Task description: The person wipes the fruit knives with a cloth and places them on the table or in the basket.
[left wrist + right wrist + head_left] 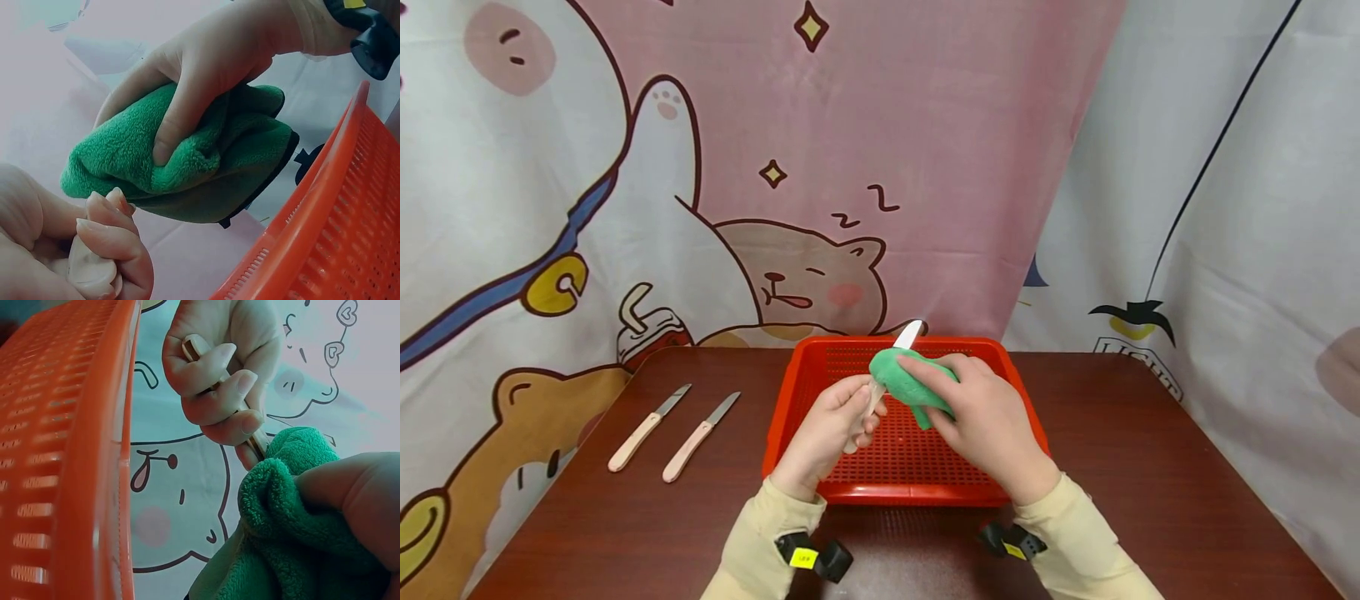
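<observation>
Over the basket, my left hand (831, 425) grips the pale handle of a knife (908, 334), its blade tip pointing up and away. In the right wrist view the left fingers curl round that handle (195, 347). A green cloth (901, 379) is folded around the blade, hiding all but the tip. My right hand (988, 417) holds this cloth, thumb on one side and fingers on the other, as the left wrist view also shows with the towelling cloth (144, 150).
Beneath both hands stands a red perforated plastic basket (895, 492) on a dark brown table (1120, 467). Two more knives with pale handles, one nearer the edge (638, 442) and one beside it (688, 452), lie at the left. A printed curtain (955, 167) hangs behind.
</observation>
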{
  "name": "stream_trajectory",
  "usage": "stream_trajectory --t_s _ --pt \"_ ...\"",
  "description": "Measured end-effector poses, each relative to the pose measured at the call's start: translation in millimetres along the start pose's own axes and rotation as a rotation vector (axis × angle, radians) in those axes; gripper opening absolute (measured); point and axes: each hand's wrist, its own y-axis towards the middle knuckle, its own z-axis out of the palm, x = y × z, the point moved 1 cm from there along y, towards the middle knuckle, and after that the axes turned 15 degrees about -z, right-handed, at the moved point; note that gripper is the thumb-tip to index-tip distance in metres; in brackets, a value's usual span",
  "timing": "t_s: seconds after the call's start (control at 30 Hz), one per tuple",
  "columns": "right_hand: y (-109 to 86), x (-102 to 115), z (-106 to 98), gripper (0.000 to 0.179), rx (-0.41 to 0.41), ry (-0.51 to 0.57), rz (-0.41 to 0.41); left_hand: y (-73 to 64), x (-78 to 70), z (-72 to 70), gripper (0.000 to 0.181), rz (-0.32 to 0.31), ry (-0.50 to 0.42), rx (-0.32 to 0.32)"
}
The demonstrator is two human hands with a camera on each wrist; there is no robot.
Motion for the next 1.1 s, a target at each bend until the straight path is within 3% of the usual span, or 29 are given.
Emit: stream_trajectory --t_s 0.5,1.1 --pt "6.4 -1 -1 0.066 -0.003 -0.019 0.055 -1.4 -1.2 -1.2 0.034 0.015 0.019 0.010" --pt "7.1 -23 -11 0.064 -0.033 -0.054 0.177 -5.1 -4.3 -2.5 0.033 0.007 0.020 0.032"
